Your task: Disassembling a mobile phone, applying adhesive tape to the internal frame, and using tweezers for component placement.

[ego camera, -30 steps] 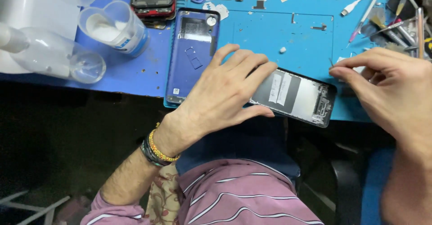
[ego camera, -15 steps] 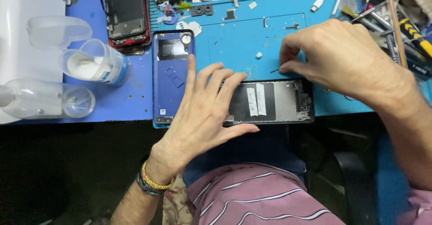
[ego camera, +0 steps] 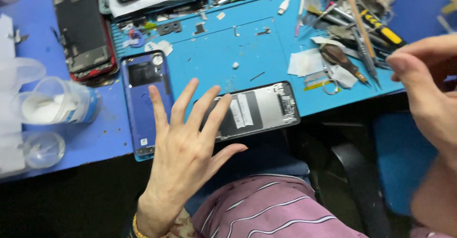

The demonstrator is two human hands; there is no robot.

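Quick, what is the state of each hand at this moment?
Left hand: open, fingers spread, holding nothing, over the opened phone.
Right hand: fingers curled, blurred; cannot tell if it holds anything.

Bright even light, motion-blurred edges

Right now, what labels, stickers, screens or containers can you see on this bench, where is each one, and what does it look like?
Opened phone: front edge of the blue mat, under the left hand; dark, with white rectangular stickers.
Blue back cover: left of it; a small white sticker near its lower end.
Dark phone: far left, red-edged, screen off.
Clear tub: left, blue label band, white contents.
Right hand: raised, holds nothing visible.
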